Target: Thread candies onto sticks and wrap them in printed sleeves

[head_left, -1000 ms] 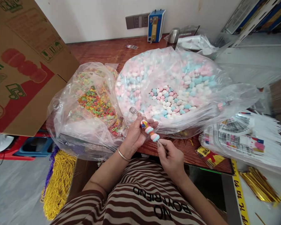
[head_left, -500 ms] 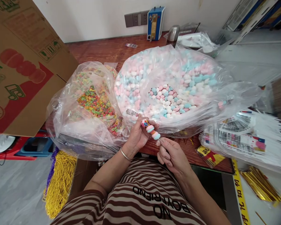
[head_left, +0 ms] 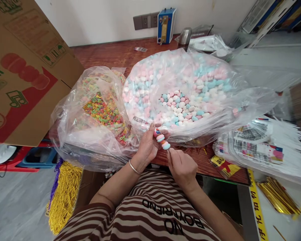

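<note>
As your left hand (head_left: 147, 145) and right hand (head_left: 183, 166) pinch the candy stick (head_left: 163, 142) in their fingers, nearside of the pastel candy bag (head_left: 144, 75), hard twisting could tear its wrapper (head_left: 139, 119).

The candy stick (head_left: 163, 142) shows pink, light blue and orange parts. The oval candies (head_left: 182, 107) are mixed: pink, white and light blue. The small rings (head_left: 104, 112) have red, orange, yellow and green colours. The shirt (head_left: 137, 214) has wavy stripes of dark brown and pale beige, with black letters. The carton (head_left: 62, 67) is brown, and its print is red and green. The table (head_left: 102, 53) is reddish brown with dark wood grain. The bracelet (head_left: 134, 167) is silver, the hanging strings (head_left: 65, 197) golden yellow.
</note>
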The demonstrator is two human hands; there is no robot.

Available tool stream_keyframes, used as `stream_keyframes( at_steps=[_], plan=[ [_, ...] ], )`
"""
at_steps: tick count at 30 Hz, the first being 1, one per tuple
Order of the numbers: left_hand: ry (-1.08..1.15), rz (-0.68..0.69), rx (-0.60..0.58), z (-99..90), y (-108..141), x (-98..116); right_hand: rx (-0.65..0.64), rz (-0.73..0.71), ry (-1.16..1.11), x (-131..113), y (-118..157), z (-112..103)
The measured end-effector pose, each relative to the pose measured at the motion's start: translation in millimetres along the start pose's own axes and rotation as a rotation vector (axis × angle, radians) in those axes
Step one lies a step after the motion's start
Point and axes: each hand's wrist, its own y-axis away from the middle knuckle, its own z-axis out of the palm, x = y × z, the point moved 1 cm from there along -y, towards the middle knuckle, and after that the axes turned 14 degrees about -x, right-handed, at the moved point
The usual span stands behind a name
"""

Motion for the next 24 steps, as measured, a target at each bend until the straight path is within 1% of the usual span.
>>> stream_keyframes(
  at_steps=[1,2,4,6,7,8,9,10,11,14,15,16,18,20,22,24],
  plan=[
    [0.000,0.003,-0.028,-0.5,0,1,-0.037,0.052,-0.123,0,0,-1],
    [0.006,0.006,-0.061,-0.9,1,2,-0.088,0.116,-0.296,1,-1,-2],
    [0.044,-0.006,-0.135,-1.5,1,5,-0.224,0.266,-0.774,0,-2,-3],
    [0.093,-0.046,-0.203,-1.3,1,6,-0.366,0.414,-1.297,-3,-3,-3],
    [0.109,-0.072,-0.227,-0.9,1,6,-0.423,0.474,-1.511,-5,-4,-3],
    [0.119,-0.095,-0.241,-0.3,2,4,-0.459,0.515,-1.667,-8,-5,-3],
    [0.120,-0.115,-0.244,0.2,2,2,-0.472,0.539,-1.751,-11,-6,-3],
    [0.113,-0.129,-0.238,0.6,2,0,-0.459,0.547,-1.757,-12,-7,-3],
    [0.099,-0.139,-0.224,0.7,2,-3,-0.416,0.544,-1.693,-14,-7,-3],
    [0.030,-0.138,-0.190,-0.1,1,-7,-0.246,0.511,-1.373,-13,-7,0],
    [0.006,-0.116,-0.196,-0.5,1,-5,-0.223,0.507,-1.333,-12,-7,1],
    [-0.008,-0.084,-0.209,-0.9,0,-2,-0.222,0.509,-1.351,-10,-7,2],
    [0.007,-0.005,-0.241,-1.5,-2,9,-0.256,0.530,-1.489,-6,-7,5],
    [0.063,0.059,-0.242,-2.3,-4,21,-0.302,0.553,-1.628,-4,-9,6],
    [0.118,0.081,-0.207,-3.0,-6,31,-0.380,0.564,-1.727,-3,-13,5],
    [0.139,0.056,-0.175,-2.3,-9,35,-0.459,0.564,-1.816,-6,-16,3]
  ],
)
